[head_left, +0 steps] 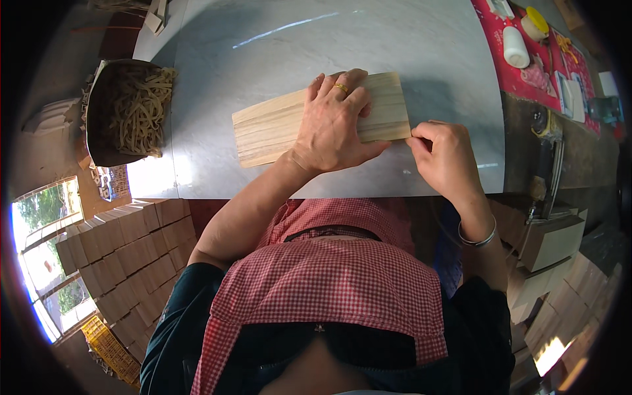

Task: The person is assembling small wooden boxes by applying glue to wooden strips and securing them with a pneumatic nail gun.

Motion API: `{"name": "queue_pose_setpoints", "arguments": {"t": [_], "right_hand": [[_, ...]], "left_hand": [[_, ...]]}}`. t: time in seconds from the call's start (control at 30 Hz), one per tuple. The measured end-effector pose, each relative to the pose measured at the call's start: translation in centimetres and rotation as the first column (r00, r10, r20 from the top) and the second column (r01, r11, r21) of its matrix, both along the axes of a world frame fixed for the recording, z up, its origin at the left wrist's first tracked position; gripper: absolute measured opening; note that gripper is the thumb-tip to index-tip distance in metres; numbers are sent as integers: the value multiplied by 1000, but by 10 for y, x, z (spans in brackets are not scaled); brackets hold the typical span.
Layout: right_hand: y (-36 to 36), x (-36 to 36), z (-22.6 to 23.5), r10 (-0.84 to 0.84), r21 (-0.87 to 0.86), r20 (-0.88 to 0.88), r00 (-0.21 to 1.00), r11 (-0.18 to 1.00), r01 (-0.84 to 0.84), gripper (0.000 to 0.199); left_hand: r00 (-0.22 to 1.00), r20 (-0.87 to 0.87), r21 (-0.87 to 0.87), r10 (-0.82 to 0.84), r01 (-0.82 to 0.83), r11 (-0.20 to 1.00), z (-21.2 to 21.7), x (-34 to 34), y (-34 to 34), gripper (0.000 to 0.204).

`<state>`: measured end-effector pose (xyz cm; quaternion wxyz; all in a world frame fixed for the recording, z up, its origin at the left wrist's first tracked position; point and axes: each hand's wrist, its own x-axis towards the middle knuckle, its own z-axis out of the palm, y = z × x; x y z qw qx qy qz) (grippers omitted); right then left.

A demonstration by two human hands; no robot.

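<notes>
A pale, grained wooden board (266, 128) lies slantwise on the grey marbled tabletop (230, 72). Across its middle rests my left hand (334, 122), with a ring on one finger. Its fingers curl toward the board's far edge and its thumb reaches along the near edge, gripping the board. At the board's near right corner, my right hand (444, 155) is closed in a pinch. Thumb and forefinger meet right at that corner; whatever sits between them is too small to make out.
Left of the table, a dark bin (99, 141) holds a tangle of pale strips (141, 108). A white bottle (515, 47) and a yellow-lidded jar (535, 25) stand on a red surface (490, 33) at far right. Stacked wooden blocks (128, 247) rise at lower left, near a yellow crate (110, 349).
</notes>
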<state>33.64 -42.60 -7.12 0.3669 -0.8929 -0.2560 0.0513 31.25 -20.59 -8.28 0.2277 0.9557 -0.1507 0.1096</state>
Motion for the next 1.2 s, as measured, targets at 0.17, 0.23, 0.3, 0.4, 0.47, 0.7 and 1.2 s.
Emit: {"name": "queue_pose_setpoints", "arguments": {"t": [0.17,0.23,0.3,0.4,0.47,0.7,1.2], "right_hand": [[-1,0,1,8,-3,-6,1000,1000,-8,11],[-1,1,0,16,1,3,1000,1000,-16,11],[0,2,-1,31,11,24,999,999,-31,11],[-2,3,-1,39,32,2,999,999,-39,11],[-5,3,-2,37,68,-61,997,997,-33,11],[0,-8,-4,56,-98,182,982,994,-39,9],[-3,-5,-11,49,19,191,980,998,-54,13]], "left_hand": [[1000,10,2,25,-25,1000,0,-1,-4,53],[1000,18,-10,17,-17,1000,-1,-1,-3,52],[999,37,-32,1,0,1000,-3,0,-2,52],[999,40,-47,-9,11,999,-4,1,0,50],[999,28,-56,-18,20,998,-5,2,0,47],[998,47,-61,-37,39,997,-6,2,1,45],[999,12,-42,-40,41,998,-3,2,3,50]]}}
